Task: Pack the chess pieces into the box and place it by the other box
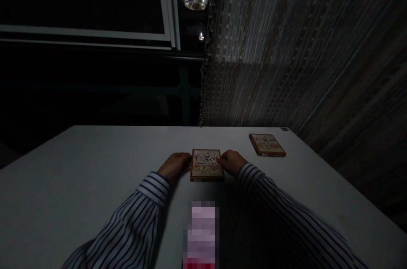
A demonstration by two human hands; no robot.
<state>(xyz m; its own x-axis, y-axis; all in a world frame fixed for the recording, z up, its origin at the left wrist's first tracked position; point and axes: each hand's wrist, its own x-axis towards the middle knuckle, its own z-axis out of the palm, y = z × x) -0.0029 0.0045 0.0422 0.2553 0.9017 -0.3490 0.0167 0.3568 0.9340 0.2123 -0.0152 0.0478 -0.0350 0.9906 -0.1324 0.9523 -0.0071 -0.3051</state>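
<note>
A flat, square Chinese chess box (207, 169) with a printed lid lies on the white table between my two hands. At its left edge, my left hand (176, 165) is closed with its fingertips against the side. My right hand (233, 162) grips the right edge, fingers bent and one fingertip over the lid. The box looks shut, and its far side is partly in shadow. Both arms wear blue-and-white striped sleeves.
A second, similar Chinese chess box (267, 145) lies farther back on the right of the white table (95, 167). A hanging string curtain (254, 48) borders the table's far right side. Behind it stands a dark window with a white frame (167, 6). A pixelated patch covers the near middle.
</note>
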